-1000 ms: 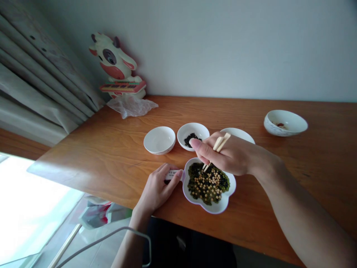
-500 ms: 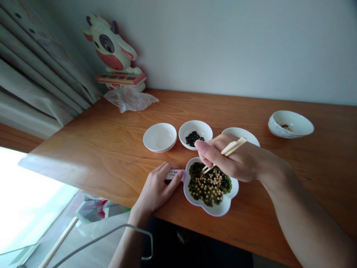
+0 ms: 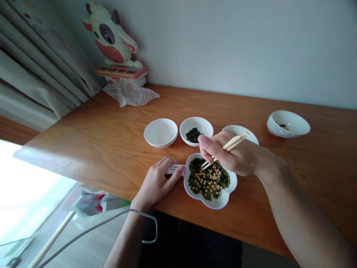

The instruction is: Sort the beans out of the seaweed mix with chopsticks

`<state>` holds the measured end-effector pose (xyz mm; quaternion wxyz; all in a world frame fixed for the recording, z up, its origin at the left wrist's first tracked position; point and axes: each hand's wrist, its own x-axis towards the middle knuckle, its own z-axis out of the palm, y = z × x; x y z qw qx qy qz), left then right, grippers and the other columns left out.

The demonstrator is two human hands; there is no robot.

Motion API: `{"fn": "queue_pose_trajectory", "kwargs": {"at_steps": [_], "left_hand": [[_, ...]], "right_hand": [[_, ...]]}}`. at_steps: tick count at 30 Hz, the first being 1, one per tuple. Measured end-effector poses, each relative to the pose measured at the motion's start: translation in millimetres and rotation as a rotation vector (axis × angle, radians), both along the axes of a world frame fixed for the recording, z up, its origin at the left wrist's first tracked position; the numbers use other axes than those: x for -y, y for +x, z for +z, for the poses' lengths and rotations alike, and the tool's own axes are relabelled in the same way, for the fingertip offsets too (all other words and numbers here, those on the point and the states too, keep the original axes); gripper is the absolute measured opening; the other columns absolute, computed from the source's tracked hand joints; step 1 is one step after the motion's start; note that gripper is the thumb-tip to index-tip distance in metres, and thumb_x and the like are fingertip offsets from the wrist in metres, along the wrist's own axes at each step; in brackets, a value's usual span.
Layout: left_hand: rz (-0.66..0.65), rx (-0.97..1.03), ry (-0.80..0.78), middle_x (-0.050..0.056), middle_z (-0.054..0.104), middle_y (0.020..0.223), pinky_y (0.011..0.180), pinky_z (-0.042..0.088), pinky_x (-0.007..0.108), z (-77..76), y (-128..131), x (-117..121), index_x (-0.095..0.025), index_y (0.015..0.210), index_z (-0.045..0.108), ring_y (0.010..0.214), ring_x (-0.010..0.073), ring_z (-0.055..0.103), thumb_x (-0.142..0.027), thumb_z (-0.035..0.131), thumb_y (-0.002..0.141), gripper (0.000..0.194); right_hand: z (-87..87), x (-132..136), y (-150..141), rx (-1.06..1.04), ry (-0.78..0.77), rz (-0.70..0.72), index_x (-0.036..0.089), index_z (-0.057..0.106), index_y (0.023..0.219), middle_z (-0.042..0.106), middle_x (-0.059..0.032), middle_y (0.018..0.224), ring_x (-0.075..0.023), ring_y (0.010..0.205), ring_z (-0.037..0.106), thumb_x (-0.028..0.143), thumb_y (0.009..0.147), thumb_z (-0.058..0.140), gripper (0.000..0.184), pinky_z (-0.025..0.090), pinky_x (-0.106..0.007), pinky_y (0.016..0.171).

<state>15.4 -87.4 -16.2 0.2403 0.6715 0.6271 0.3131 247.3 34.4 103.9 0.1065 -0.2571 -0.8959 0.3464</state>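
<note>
My right hand grips a pair of pale chopsticks, whose tips dip into a flower-shaped white dish of mixed yellow, green and black beans. My left hand rests on the table at the dish's left rim, fingers curled around a small white labelled object. Beyond the dish stand three small white bowls: an empty one, one with black beans, and one partly hidden behind my right hand.
A wooden table runs along a white wall. A larger white bowl sits at the far right. A cow-shaped toy and a crumpled clear plastic bag stand at the back left by curtains. A grey cable hangs below.
The view has shifted slightly. My right hand has turned a little, so the chopsticks lie flatter, with their tips still in the mixed beans. My left hand stays put.
</note>
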Motion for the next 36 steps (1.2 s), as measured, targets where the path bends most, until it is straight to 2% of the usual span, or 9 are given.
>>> {"fn": "queue_pose_trajectory", "kwargs": {"at_steps": [10,18,36], "left_hand": [[0.008,-0.01,0.022,0.003,0.07,0.086,0.07,0.051,0.029,-0.1,0.1,-0.7,-0.021,0.095,0.067,0.073,0.017,0.065,-0.049,0.056,0.107,0.032],[0.019,-0.038,0.015,0.003,0.07,0.089,0.072,0.051,0.03,-0.4,0.2,0.0,-0.02,0.097,0.068,0.076,0.0174,0.065,-0.05,0.055,0.107,0.033],[0.014,-0.035,0.035,0.004,0.07,0.087,0.072,0.051,0.031,0.8,0.1,1.1,-0.022,0.095,0.066,0.076,0.0194,0.067,-0.053,0.053,0.107,0.036]], "right_hand": [[2.7,-1.7,-2.7,0.043,0.029,0.026,0.018,0.053,0.066,0.051,0.0023,0.056,-0.0104,0.054,0.045,0.06,0.112,0.028,0.066,0.034,-0.031,0.063],[0.6,-4.8,-0.2,0.062,0.002,0.008,0.018,0.058,0.069,0.059,0.0006,0.062,-0.0112,0.058,0.048,0.062,0.111,0.026,0.069,0.035,-0.03,0.064],[-4.4,-4.2,-1.3,0.036,0.025,0.026,0.019,0.059,0.071,0.059,0.0006,0.063,-0.0125,0.06,0.051,0.062,0.111,0.024,0.069,0.035,-0.032,0.066]]}}
